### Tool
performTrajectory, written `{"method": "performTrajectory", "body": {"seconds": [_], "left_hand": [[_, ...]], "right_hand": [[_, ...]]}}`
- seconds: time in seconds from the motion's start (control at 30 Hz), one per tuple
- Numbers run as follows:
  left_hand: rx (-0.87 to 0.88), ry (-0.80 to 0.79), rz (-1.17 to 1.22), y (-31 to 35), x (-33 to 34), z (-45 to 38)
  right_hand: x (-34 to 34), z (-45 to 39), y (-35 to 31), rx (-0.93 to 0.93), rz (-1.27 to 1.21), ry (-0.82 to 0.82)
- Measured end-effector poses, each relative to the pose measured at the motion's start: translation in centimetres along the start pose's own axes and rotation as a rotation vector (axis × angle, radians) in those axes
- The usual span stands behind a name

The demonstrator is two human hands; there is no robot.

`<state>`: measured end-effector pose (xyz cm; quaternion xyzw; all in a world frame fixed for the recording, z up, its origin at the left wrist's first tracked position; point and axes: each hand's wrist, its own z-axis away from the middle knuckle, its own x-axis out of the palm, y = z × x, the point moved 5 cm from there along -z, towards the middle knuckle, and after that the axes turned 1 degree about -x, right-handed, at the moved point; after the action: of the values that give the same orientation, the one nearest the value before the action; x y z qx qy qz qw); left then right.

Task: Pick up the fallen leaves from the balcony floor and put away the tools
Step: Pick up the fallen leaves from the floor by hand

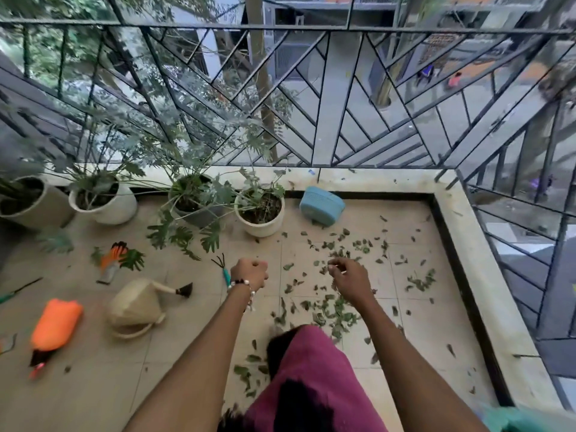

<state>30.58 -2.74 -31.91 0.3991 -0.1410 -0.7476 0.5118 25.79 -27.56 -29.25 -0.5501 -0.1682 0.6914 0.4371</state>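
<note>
- The balcony floor (193, 338) carries four pots along its far edge.
- Fallen leaves (330, 307) lie scattered toward the right edge.
- The watering can (137, 307) (on its side) lies near the left edge.
- Left hand (249, 273): fingers curled closed; contents hidden.
- Right hand (349, 280): fingers pinch small leaves.

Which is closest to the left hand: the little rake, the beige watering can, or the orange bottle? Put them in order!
From the left hand:
1. Little rake, right beside the wrist.
2. Beige watering can, lying farther left.
3. Orange bottle, farthest, near the left edge.
</note>
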Motion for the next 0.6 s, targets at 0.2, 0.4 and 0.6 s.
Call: {"method": "performTrajectory", "body": {"seconds": [0.2,0.4,0.6], "left_hand": [[0.023,-0.056,-0.074,2.9,-0.6,-8.2],[-0.024,-0.136,-0.197,3.7,-1.1,-19.8],[-0.054,-0.203,-0.356,2.5,-0.8,-31.3]], "right_hand": [[1.5,-6.7,-0.4,0.044,0.035,0.052],[6.9,-16.2,-0.5,0.132,0.033,0.067],[15.5,-24.5,0.1,0.207,-0.079,-0.006]]}}
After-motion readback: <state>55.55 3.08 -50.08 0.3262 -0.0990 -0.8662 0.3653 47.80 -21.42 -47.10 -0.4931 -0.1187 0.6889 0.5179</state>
